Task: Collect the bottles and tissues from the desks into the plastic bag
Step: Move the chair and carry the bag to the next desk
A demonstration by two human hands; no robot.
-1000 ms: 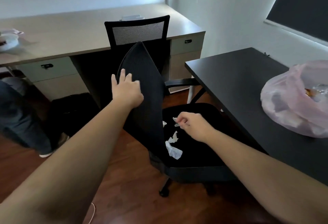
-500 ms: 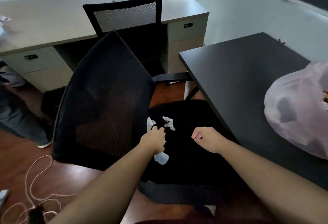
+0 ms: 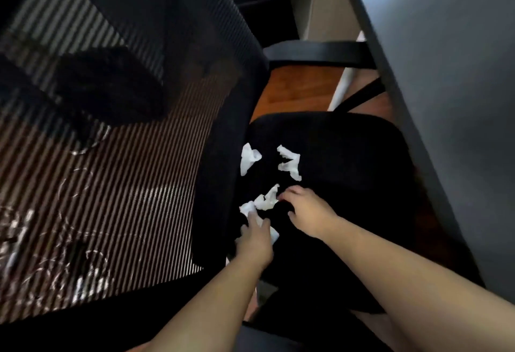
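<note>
Both arms are down over the black chair seat (image 3: 348, 156), and this is where the tissues lie: five white crumpled scraps scattered across the left half of the cushion, close to the mesh backrest (image 3: 125, 170). The left hand (image 3: 255, 240) comes in low from the bottom of the view, its fingers (image 3: 252, 218) stretched forward and fairly straight, not curled round anything. The tip of one lies on a small tissue (image 3: 246, 207), and a second scrap, the nearest tissue (image 3: 274, 234), pokes out from under the right edge of that hand. Just beside it, the right hand (image 3: 305, 209) hovers knuckles up, its fingers (image 3: 291, 191) bent down towards the cushion, fingertips right at the edge of the middle tissue (image 3: 268, 198). They're touching it by the look of things, but whether they pinch it or merely brush it I cannot tell from this angle. Further up the seat, two more pieces lie untouched: the far-left tissue (image 3: 249, 158), hard against the backrest's frame, and the far-right tissue (image 3: 290, 165), a ragged strip a little apart from it. To the right, the dark table (image 3: 446, 87) runs close along the seat's right side. Beyond the seat there's a black armrest (image 3: 315, 53) and a patch of reddish wooden floor (image 3: 301, 87). Through the mesh, pale loops (image 3: 92, 262) show on the floor, too blurred to name
</note>
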